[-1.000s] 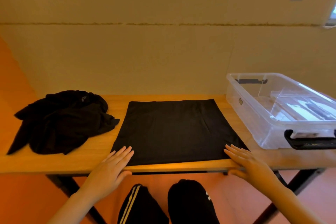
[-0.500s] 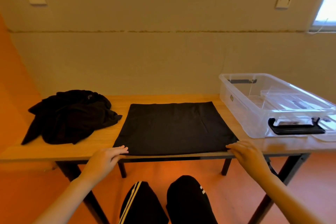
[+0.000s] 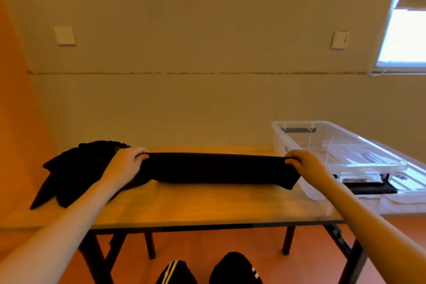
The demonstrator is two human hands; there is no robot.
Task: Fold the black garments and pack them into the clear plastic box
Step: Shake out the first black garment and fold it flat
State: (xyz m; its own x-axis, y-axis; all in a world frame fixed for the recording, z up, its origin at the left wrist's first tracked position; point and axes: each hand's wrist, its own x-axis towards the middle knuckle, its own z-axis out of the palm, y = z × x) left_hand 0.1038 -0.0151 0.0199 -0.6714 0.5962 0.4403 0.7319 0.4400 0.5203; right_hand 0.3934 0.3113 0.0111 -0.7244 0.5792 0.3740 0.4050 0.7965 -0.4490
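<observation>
- Black folded garment (image 3: 216, 169): I see it stretched as a long horizontal band across the middle of the frame. Its lower edge appears to rest on the wooden table (image 3: 196, 205).
- Left hand (image 3: 125, 165): the fingers curl over the garment's left end and grip it, with the thumb under the cloth.
- Right hand (image 3: 302, 163): the fingers curl over the garment's right end and pinch the top edge. A corner of cloth hangs below this hand.
- Unfolded black pile (image 3: 78, 170): it lies on the table at centre left of the frame, just behind and beside my left hand. Whether the held garment touches it, I cannot tell.
- Clear plastic box (image 3: 283, 143): it stands at the right of the frame on the table, just beside my right hand. Its black handle (image 3: 368, 187) faces the near side. I see transparent parts inside but no black cloth.
- Lower edge of the frame: my knees in dark trousers (image 3: 232, 270) show beneath the table.
</observation>
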